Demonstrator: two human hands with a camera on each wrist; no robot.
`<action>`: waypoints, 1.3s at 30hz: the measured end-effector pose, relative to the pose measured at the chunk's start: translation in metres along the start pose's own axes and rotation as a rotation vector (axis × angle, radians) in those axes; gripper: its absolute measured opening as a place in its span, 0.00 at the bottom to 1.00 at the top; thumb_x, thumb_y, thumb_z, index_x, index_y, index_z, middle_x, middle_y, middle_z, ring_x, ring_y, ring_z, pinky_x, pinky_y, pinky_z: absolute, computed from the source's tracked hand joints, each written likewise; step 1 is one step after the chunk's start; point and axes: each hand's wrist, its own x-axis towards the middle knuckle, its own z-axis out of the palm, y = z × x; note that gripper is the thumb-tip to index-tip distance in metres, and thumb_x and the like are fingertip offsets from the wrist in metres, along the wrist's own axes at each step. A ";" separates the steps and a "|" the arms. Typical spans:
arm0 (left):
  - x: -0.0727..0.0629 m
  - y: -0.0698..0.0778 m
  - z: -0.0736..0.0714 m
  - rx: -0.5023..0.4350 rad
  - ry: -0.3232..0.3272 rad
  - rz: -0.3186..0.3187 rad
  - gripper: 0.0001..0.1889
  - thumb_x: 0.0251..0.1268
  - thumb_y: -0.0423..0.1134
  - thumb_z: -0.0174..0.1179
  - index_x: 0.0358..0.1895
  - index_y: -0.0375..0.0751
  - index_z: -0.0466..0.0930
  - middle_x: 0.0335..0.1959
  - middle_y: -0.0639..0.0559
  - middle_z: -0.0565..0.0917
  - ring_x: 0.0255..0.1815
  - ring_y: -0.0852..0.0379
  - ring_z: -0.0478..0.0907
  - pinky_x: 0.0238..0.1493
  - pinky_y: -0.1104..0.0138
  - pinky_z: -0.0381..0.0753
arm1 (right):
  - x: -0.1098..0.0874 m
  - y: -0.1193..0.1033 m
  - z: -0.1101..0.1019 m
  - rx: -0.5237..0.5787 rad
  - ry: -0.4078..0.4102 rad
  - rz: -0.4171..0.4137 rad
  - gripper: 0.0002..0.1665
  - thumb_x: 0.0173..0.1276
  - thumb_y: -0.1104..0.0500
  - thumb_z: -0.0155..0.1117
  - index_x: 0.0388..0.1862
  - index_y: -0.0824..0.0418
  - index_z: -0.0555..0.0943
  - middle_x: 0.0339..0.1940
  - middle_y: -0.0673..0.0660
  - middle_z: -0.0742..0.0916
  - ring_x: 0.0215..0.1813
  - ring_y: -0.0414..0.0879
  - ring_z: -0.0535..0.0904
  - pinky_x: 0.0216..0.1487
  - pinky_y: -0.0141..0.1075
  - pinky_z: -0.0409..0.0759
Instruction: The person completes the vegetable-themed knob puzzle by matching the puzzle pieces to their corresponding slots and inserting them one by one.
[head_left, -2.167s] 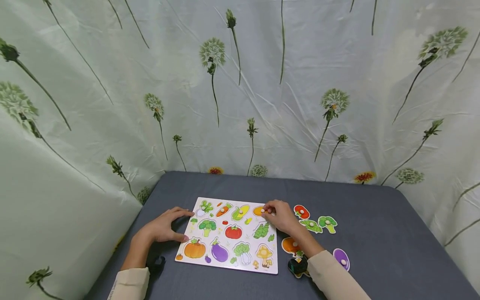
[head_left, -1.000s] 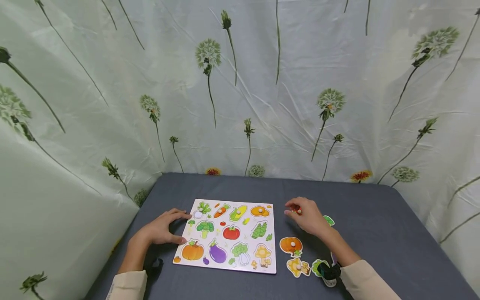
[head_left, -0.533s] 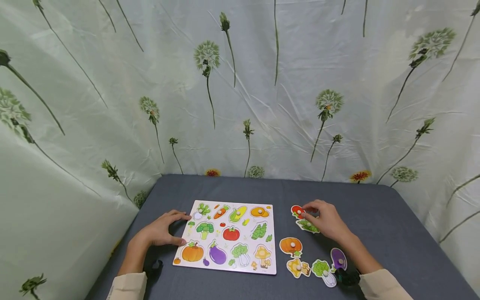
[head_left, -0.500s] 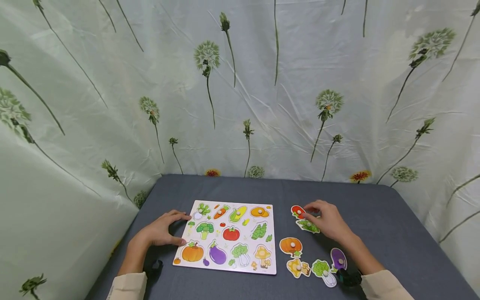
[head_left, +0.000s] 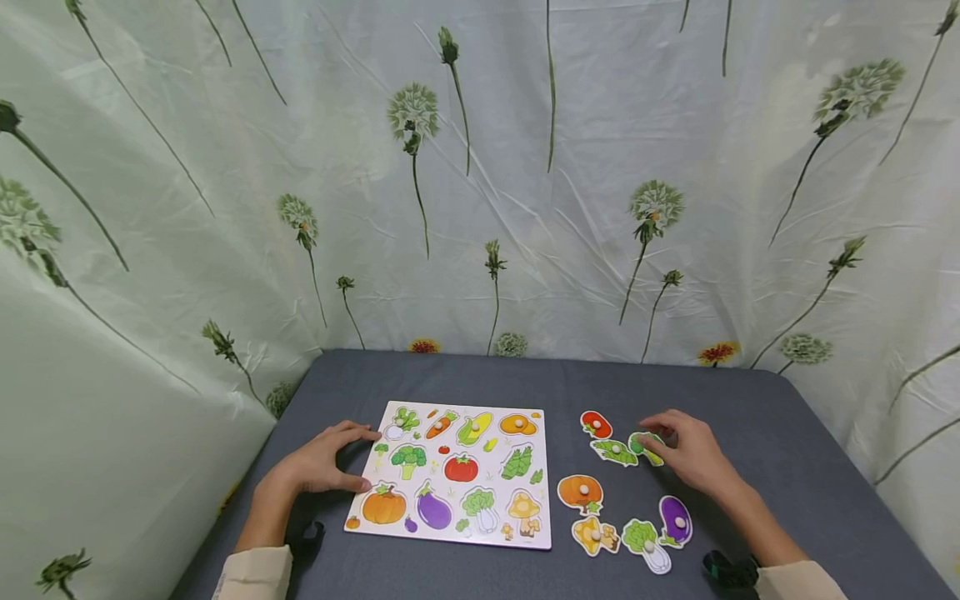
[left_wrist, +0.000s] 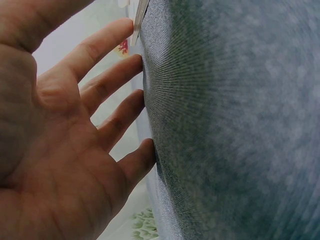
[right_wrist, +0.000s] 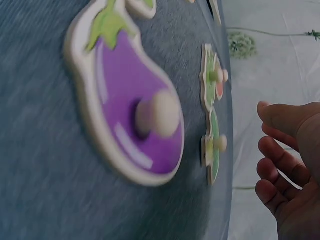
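Note:
My left hand (head_left: 326, 462) rests at the left edge of a white wooden vegetable puzzle board (head_left: 491, 472), thumb and fingers spread along it. In the left wrist view, the fingers (left_wrist: 117, 72) are extended and hold nothing. To the right of the board my right hand (head_left: 693, 452) hovers at the broccoli puzzle piece (head_left: 637, 445), partly covering it. The right wrist view shows loosely bent fingers (right_wrist: 272, 172) apart from the broccoli piece's knob. A pea pod piece (head_left: 613, 452) and a tomato piece (head_left: 596, 425) lie just left of it.
On the dark grey table (head_left: 795, 467) also lie a pumpkin piece (head_left: 580, 493), a mushroom piece (head_left: 595, 536), a bok choy piece (head_left: 647, 546) and an eggplant piece (head_left: 676, 522), all knobbed. A flowered curtain (head_left: 570, 208) hangs behind the table.
My right hand has gone from the orange piece, now in the board's top right recess, to the tomato piece and then right to the broccoli piece. The left hand stays at the board's edge.

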 end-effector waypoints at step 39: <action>-0.001 0.003 -0.001 -0.015 -0.002 0.004 0.43 0.45 0.57 0.80 0.70 0.52 0.78 0.73 0.37 0.70 0.74 0.29 0.62 0.66 0.28 0.64 | -0.010 0.032 0.014 0.101 -0.101 0.097 0.14 0.70 0.55 0.72 0.51 0.60 0.88 0.30 0.47 0.82 0.29 0.33 0.70 0.31 0.31 0.68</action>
